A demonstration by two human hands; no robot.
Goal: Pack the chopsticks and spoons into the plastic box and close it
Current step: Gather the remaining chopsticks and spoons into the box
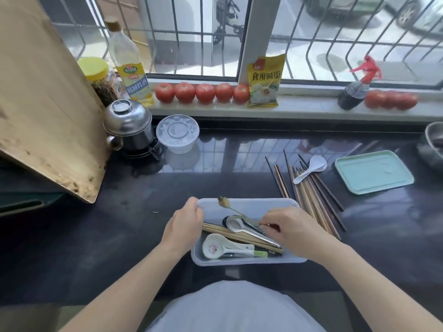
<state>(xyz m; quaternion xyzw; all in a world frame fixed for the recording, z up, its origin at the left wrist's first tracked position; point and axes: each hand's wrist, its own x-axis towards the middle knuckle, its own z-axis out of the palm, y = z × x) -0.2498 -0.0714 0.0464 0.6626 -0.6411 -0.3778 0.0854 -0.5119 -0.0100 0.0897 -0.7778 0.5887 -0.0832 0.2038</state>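
Note:
A pale plastic box (pixel 259 204) lies on the dark counter in front of me. Inside it are wooden chopsticks (pixel 230 233), metal spoons (pixel 236 224) and a white ceramic spoon (pixel 215 248) with a red pattern. My left hand (pixel 184 222) grips the box's far-left corner. My right hand (pixel 291 230) is over the box's right end and pinches the handle of a small gold spoon (pixel 225 202) that points up and away. Loose chopsticks (pixel 311 190) lie right of the box, with a white spoon (pixel 311 167) on them. The mint-green lid (pixel 374 171) lies further right.
A large wooden board (pixel 45 99) leans at the left. Metal pots (pixel 129 125) and a clear lidded tub (pixel 177 134) stand behind. An oil bottle (pixel 129 65), tomatoes (pixel 203 92), a yellow packet (pixel 265 81) and a spray bottle (pixel 357 88) line the sill. A metal bowl (pixel 434 142) sits far right.

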